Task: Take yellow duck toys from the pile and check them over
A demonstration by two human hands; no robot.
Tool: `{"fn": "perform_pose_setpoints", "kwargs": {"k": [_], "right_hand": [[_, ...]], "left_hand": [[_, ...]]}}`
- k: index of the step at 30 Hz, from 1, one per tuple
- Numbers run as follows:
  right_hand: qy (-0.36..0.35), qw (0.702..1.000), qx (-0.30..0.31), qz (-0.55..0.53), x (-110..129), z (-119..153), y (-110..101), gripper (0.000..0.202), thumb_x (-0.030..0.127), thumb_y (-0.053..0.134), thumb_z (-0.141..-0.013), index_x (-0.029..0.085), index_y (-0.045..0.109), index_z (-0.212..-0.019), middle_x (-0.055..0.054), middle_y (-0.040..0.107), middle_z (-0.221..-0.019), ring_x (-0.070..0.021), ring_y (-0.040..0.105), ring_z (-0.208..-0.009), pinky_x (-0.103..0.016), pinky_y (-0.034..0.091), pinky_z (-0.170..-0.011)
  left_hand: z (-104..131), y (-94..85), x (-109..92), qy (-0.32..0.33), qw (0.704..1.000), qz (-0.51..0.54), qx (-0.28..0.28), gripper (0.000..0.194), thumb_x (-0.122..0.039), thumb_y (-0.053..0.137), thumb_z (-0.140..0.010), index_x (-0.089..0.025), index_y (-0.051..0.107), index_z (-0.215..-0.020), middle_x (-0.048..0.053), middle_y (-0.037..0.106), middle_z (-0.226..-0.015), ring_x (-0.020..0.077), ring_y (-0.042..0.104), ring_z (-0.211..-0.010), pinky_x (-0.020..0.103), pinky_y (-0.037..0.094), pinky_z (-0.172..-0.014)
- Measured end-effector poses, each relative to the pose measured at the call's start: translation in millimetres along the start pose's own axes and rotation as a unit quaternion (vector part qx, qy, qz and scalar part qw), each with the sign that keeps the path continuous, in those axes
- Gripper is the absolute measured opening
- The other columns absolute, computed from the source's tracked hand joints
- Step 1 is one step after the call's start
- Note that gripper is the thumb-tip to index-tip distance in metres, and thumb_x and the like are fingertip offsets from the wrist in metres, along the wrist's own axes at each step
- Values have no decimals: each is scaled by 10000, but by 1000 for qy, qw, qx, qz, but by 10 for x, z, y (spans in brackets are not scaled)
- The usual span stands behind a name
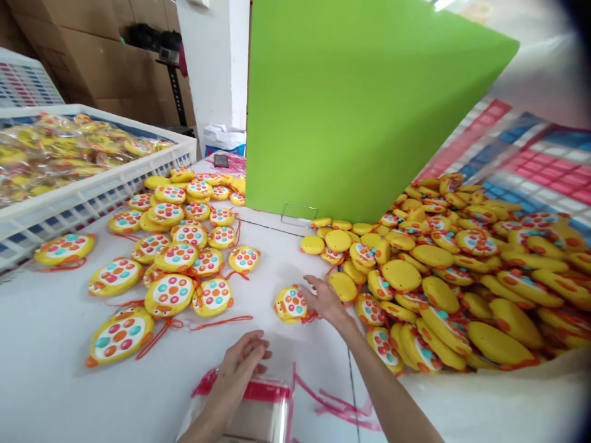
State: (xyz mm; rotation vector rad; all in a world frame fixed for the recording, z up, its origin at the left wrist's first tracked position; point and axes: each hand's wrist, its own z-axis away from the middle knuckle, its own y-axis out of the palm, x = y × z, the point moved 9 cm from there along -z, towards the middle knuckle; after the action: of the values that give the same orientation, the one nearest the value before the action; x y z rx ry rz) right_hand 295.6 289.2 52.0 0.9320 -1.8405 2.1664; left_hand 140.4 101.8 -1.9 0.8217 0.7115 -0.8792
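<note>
Left hand (242,363) on bags (258,409); right hand (325,299) touches toy (290,304)

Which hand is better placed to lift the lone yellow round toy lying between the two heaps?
Right hand: its fingers already touch the lone yellow round toy. The left hand rests on the red-striped clear bags.

Two hands (323,299), countless yellow toys (290,304)

There is 1 view only, from a camera on the person's head, looking forward and steeply down across the white table (55,344). The forearms enter from the bottom edge, so the near table sits close under the lens. A green board (351,104) stands upright farther back, facing the camera and closing off the middle distance.
</note>
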Motion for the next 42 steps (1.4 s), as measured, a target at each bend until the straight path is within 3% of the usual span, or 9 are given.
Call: {"fn": "perform_pose_setpoints", "kwargs": {"k": [6,9,12,17,22,26,30,34,42], "right_hand": [[70,990,-13,-121,245,109,388,295,326,706,-648,173,624,-886,-86,637,-904,-266,616,-877,-399,437,-816],[104,963,-26,-246,253,274,506,305,415,649,-703,176,577,-879,-39,630,-789,-220,621,-772,-343,485,-714],[118,913,-40,-388,343,498,600,423,529,555,-775,175,519,-1004,-43,645,-864,-190,635,-773,-297,518,-667],[126,838,-27,-531,541,776,644,489,541,624,-736,156,547,-1028,-62,656,-896,-179,633,-744,-286,518,-639],[124,807,-1,-578,551,857,608,397,471,764,-623,137,602,-763,-5,610,-657,-139,566,-586,-242,453,-525],[134,784,-52,-603,563,929,631,393,521,678,-710,166,575,-844,7,599,-707,-132,564,-624,-236,462,-555],[104,781,-43,-614,686,994,670,400,527,579,-804,170,587,-984,-22,628,-811,-150,581,-699,-251,479,-606],[96,788,12,-608,705,1038,655,381,520,576,-808,169,625,-949,-21,636,-793,-151,575,-677,-263,477,-607],[42,803,15,-594,718,1118,600,340,417,628,-805,182,604,-1050,-52,656,-962,-198,609,-860,-316,497,-768]], "left_hand": [[-3,-35,-91,8,998,39,-41,589,-463,702,-701,-153,530,-1171,164,616,-1148,266,640,-987,357,541,-770],[8,47,-62,-5,999,47,-22,661,-471,725,-671,-141,513,-1203,175,628,-1127,278,635,-998,338,538,-737],[27,182,-67,10,999,51,-1,664,-474,709,-690,-157,496,-1233,157,639,-1120,278,622,-1016,322,538,-710],[64,203,-207,52,998,18,19,592,-496,626,-769,-187,488,-1254,131,587,-1216,256,615,-1009,318,545,-733],[103,66,-477,83,992,-89,25,509,-493,590,-794,-191,536,-1201,97,602,-1182,227,618,-959,273,541,-706],[116,171,-523,97,989,-90,62,588,-433,635,-772,-185,436,-1266,108,616,-1138,243,621,-947,265,537,-629],[84,133,-498,120,985,-114,39,617,-357,675,-740,-186,426,-1279,81,633,-1074,211,621,-879,273,541,-649],[70,58,-454,90,987,-114,65,615,-343,666,-749,-174,421,-1288,96,639,-1083,202,627,-836,255,520,-591],[180,114,-476,93,988,-86,88,662,-271,734,-688,-196,424,-1269,75,636,-1126,239,618,-991,304,526,-815]]}}
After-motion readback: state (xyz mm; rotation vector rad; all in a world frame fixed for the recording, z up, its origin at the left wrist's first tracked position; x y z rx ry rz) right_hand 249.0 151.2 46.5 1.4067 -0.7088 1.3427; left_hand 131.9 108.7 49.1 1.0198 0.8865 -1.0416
